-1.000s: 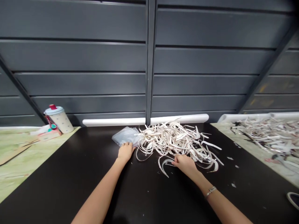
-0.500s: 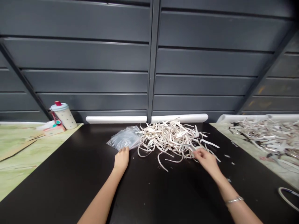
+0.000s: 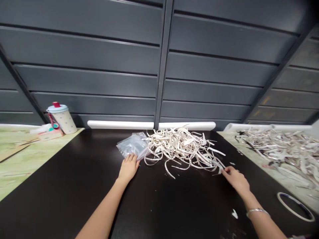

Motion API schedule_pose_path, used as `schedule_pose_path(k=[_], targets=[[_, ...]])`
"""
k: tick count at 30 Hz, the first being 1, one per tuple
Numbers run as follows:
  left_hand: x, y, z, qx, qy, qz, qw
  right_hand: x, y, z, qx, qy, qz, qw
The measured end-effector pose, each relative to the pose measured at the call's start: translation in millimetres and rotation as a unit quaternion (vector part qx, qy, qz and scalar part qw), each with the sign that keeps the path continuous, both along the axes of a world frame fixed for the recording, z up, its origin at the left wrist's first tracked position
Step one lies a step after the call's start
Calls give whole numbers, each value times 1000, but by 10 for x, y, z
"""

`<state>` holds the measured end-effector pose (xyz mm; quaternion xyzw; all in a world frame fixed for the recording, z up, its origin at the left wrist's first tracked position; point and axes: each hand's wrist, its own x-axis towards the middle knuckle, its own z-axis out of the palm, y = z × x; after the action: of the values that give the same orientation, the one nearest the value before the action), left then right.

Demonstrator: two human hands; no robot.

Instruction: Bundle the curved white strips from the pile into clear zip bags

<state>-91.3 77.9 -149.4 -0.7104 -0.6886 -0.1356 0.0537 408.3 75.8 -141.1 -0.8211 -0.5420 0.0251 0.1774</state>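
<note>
My left hand (image 3: 129, 167) lies with its fingers stretched over the near edge of some clear plastic bags (image 3: 134, 144) on the black table. Right of the bags is a tangled heap of narrow white strips (image 3: 180, 146), some with brownish edges. At the heap's right edge, my right hand (image 3: 236, 179) pinches the end of a pale strip (image 3: 218, 164) between thumb and fingers. The strip's other end runs into the heap.
Black table (image 3: 174, 205) with a small white scrap (image 3: 234, 213) and a white ring (image 3: 295, 207) at right. More strips (image 3: 286, 146) lie on the right-hand surface. A lidded cup (image 3: 65, 121) stands left. White rolls (image 3: 121, 124) line the grey panel wall (image 3: 112, 83).
My right hand has moved right with the pinched strip, out to the heap's edge. My left fingers have spread on the bags. The view has shifted, bringing the whole ring into sight.
</note>
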Motion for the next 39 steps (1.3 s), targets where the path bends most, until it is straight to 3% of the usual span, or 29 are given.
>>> schedule_pose_path(k=[3, 7, 11, 15, 19, 24, 31, 35, 39], targets=[[-18, 2, -6, 12, -18, -5, 1000, -300, -29, 78, 46, -3, 35, 998], [0, -29, 75, 45, -37, -27, 998, -1028, -56, 208, 140, 53, 233, 961], [179, -128, 150, 54, -44, -97, 993, -1821, -74, 250, 72, 51, 380, 921], [448, -190, 110, 50, -46, -129, 989, -2261, -88, 177, 27, -34, 417, 908], [645, -105, 71, 3, -45, -152, 987, -2243, -51, 135, 15, -79, 414, 907], [974, 28, 113, -24, -55, -238, 970, -1877, 22, 186, 13, -66, 397, 915], [1546, -172, 94, -56, -79, -273, 957, -1443, 64, 121, 13, 30, 393, 919], [1461, -293, 169, -65, -107, -256, 958, -1485, 17, 211, 34, 159, 433, 887], [1242, -411, 260, -70, -292, -206, 931, -1638, -77, 322, 26, 267, 428, 863]])
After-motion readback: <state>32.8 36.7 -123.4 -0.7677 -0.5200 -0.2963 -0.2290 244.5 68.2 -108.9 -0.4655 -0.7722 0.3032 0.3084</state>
